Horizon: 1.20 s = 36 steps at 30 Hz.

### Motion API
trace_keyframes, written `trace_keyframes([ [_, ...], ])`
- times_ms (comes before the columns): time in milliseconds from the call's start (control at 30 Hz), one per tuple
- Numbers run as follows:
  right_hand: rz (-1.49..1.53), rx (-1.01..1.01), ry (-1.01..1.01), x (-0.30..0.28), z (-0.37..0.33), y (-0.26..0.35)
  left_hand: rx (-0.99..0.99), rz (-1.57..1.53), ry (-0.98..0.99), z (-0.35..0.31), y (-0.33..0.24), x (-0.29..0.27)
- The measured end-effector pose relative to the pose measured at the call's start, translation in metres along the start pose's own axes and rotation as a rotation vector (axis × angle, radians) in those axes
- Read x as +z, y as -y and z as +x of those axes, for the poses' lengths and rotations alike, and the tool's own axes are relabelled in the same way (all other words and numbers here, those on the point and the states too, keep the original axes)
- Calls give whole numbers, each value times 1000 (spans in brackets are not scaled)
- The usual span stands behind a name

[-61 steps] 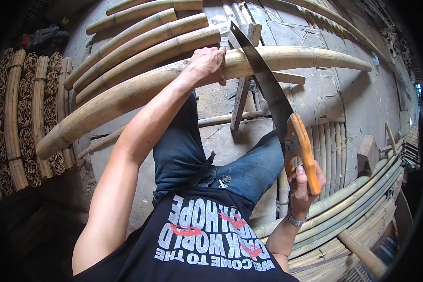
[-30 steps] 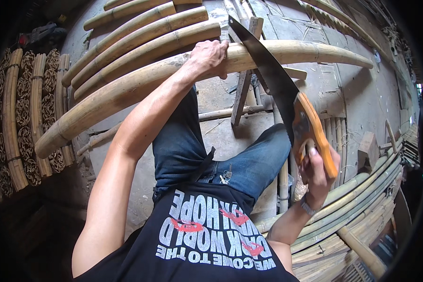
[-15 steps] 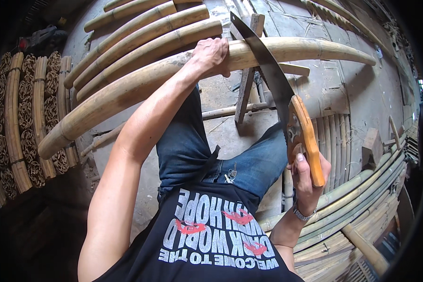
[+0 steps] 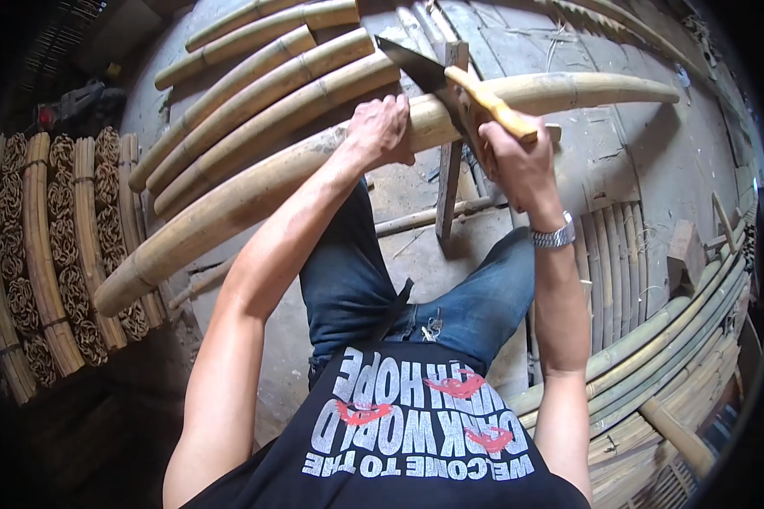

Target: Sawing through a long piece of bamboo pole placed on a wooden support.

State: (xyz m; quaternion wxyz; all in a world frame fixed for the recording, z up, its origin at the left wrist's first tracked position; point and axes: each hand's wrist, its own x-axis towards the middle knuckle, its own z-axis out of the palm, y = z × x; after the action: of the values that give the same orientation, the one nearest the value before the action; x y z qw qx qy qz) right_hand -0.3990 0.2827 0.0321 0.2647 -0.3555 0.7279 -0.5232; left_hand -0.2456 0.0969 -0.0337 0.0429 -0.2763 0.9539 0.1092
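Note:
A long thick bamboo pole [image 4: 255, 191] lies slantwise across the view, from lower left to upper right, over a wooden support [image 4: 451, 174]. My left hand [image 4: 379, 130] is closed around the top of the pole, left of the support. In my right hand [image 4: 518, 161] is a handsaw [image 4: 416, 64] with a dark blade and an orange-yellow wooden handle. Its blade crosses the pole just right of my left hand. The fist hides part of the handle, and whether the teeth have entered the bamboo cannot be made out.
Several cut bamboo lengths [image 4: 272, 106] lie on the floor beyond the pole. Bundled bamboo strips and coils [image 4: 49, 254] stand at the left. Long green and yellow poles [image 4: 654, 339] are stacked at the right, near a wooden block [image 4: 686, 254].
My right hand has pushed the saw forward and away from me, from beside my thigh up to the pole. The left hand keeps its hold on the bamboo.

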Motion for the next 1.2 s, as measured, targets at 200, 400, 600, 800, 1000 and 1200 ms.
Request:
trace_keyframes([
  [200, 207, 132, 277, -15, 17, 13, -144, 87, -53, 2, -16, 11],
  [400, 245, 218, 421, -7, 94, 51, -174, 152, -169, 1, -29, 26],
  [600, -13, 181, 404, 2, 114, 54, -151, 123, -127, 2, -29, 17],
  [800, -142, 211, 144, -13, 20, 7, -125, 106, -92, 1, -21, 12],
  [1000, 16, -84, -61, -9, -68, 1, -101, 46, -28, 9, -13, 12],
  [1200, -79, -8, -118, -19, -160, 11, -66, 25, -34, 13, 7, 12],
])
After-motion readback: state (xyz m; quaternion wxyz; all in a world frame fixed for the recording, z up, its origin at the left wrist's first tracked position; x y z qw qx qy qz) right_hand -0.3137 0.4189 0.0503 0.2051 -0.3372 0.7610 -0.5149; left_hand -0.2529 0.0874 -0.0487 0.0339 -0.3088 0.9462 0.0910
